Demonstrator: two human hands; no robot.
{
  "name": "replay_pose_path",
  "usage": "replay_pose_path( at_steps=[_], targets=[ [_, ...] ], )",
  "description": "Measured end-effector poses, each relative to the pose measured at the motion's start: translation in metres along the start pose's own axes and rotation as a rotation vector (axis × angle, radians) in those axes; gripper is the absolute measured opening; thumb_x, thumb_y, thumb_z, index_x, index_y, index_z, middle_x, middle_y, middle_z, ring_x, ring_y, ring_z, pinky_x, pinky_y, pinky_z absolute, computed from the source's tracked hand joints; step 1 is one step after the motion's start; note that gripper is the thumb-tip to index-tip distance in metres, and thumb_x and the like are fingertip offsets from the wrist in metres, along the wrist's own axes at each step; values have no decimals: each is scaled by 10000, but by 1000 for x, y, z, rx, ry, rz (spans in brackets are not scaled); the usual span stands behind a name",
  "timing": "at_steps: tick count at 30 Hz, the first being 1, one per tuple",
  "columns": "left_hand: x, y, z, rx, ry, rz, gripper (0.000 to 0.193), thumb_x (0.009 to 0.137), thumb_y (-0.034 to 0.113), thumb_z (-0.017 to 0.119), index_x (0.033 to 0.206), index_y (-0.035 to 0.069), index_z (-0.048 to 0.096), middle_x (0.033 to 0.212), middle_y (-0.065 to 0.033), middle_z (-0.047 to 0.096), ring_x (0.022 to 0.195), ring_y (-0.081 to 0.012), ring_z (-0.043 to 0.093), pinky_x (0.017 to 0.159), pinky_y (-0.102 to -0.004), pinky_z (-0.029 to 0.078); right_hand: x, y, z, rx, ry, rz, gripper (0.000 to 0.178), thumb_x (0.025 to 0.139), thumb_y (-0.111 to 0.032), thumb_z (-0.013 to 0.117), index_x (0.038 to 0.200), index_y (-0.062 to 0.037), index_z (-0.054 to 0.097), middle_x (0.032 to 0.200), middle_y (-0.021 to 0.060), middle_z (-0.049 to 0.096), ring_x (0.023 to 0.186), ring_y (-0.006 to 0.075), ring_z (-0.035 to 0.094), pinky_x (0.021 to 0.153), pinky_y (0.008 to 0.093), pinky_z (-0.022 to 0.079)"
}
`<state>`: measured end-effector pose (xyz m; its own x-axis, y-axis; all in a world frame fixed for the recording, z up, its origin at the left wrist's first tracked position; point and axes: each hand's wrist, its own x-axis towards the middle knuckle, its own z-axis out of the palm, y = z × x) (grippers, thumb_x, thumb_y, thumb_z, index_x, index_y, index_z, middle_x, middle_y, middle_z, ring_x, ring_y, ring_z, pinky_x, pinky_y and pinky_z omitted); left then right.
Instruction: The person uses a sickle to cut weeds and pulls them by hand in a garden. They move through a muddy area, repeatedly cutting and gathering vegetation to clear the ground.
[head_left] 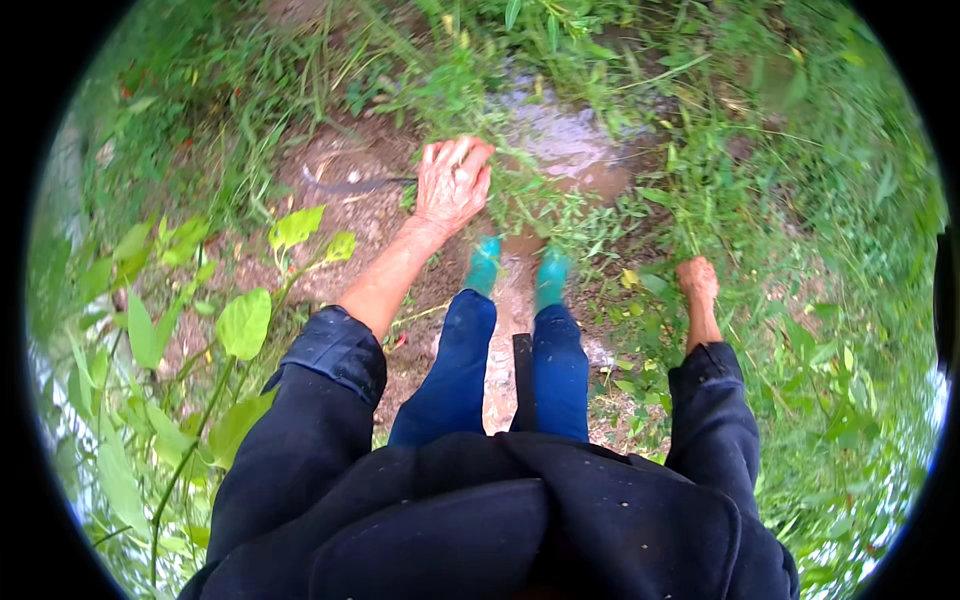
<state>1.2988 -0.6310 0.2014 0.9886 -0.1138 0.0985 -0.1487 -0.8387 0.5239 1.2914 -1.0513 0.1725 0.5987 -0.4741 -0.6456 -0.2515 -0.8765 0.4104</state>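
Behind grass (pixel 690 215), right hand (pixel 697 280) half-hidden

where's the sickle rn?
Head view, upper left: the sickle lies on bare soil, just left of the left hand, its handle end near the fingers.

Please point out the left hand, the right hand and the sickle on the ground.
left hand (pixel 453 183), head view, back of the hand.
right hand (pixel 697 278), head view, closed fist.
sickle (pixel 345 184), head view, curved dark blade.

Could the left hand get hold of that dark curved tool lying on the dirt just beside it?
Probably yes. The left hand is out over the weeds, and the dark curved tool lies on bare soil just to its left, with only a few thin grass blades across it. Nothing solid blocks the way.
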Motion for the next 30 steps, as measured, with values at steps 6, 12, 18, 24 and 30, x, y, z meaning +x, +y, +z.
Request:
replay_pose_path(
  at_steps=[6,12,18,24,30],
  targets=[
    [-69,-88,52,16,217,-992,107,685,143,514,747,60,542,750,-116,571,703,-298,546,647,-366,419,2,10,5,-84,174,-122,280,739,-256,415,794,-26,564,836,196,570,797,318,557,702,394,445],
    [-136,-183,121,-424,198,-1766,257,689,261,589,754,16,549,703,-105,569,645,-214,547,500,-341,439,1,17,16,-220,28,-227,298,763,-268,409,826,-10,546,841,203,565,776,346,549,687,414,440],
    [-126,-210,156,-753,367,-1917,265,656,275,640,674,26,550,643,-71,544,526,-181,481,416,-320,400,3,-3,-11,-255,-101,-208,289,738,-276,445,813,-21,559,792,228,557,764,352,546,671,422,429],
    [-114,-184,141,-995,793,-1871,146,708,164,551,696,35,485,623,-58,515,500,-168,463,407,-303,382,12,6,-40,141,-323,-287,358,704,-296,501,870,15,563,771,197,578,801,255,566,716,311,410],
    [-89,-97,49,-1113,842,-1368,60,776,98,443,776,53,403,582,-33,459,468,-130,443,388,-281,385,2,-5,-64,612,227,-424,472,763,-219,512,1160,3,387,1173,152,420,1081,247,405,906,310,301]
  ],
)
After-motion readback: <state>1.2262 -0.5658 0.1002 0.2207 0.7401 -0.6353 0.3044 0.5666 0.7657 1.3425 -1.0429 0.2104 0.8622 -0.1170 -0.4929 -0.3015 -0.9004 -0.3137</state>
